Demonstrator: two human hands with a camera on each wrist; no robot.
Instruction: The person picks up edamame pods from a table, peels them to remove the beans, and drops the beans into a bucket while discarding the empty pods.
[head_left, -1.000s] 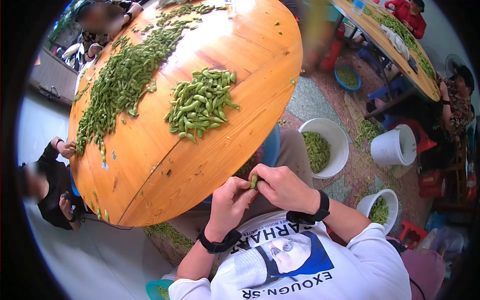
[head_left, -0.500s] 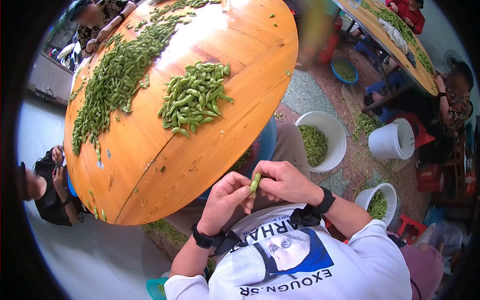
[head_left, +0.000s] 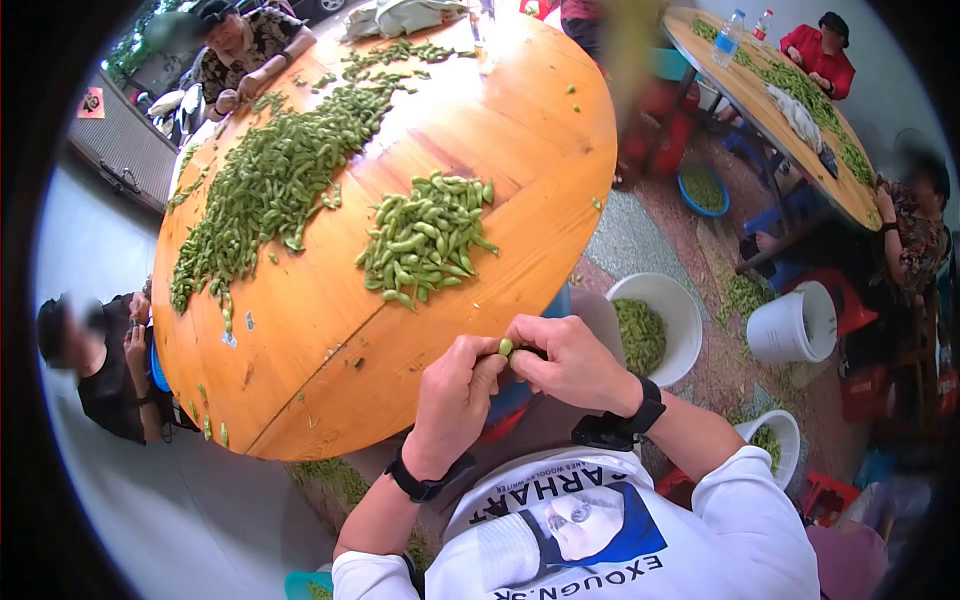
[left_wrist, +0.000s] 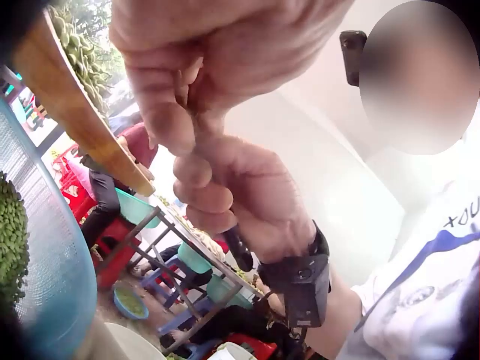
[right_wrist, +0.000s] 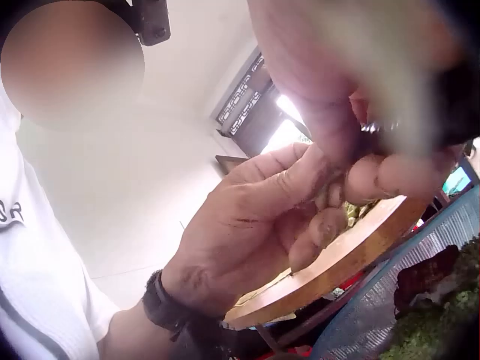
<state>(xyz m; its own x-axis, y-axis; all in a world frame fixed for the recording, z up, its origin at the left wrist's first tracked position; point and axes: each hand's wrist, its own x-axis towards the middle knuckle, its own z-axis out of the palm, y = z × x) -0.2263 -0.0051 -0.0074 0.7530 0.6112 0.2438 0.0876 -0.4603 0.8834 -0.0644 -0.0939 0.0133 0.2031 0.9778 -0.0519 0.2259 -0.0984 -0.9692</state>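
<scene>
In the head view a green pod (head_left: 506, 346) is held between both hands, just off the near edge of the round table. My left hand (head_left: 452, 392) pinches its one side with thumb and curled fingers. On its other side my right hand (head_left: 572, 366) grips with bent fingers, a small dark item under them; in the left wrist view a dark, glossy handle-like piece (left_wrist: 238, 249) sticks out below the right hand (left_wrist: 247, 195). A small heap of pods (head_left: 425, 238) lies on the table (head_left: 520, 225), with a larger, longer pile (head_left: 262, 180) behind it at the left.
White buckets (head_left: 683, 330) with green contents stand on the floor at the right. A blue basket (left_wrist: 64, 247) of green beans sits below the table edge. People sit around this table and at a second one (head_left: 742, 95) at the upper right.
The head view has tilted, so the table appears lower and farther right. The two hands have drawn closer together around the pod, which shows less of its length.
</scene>
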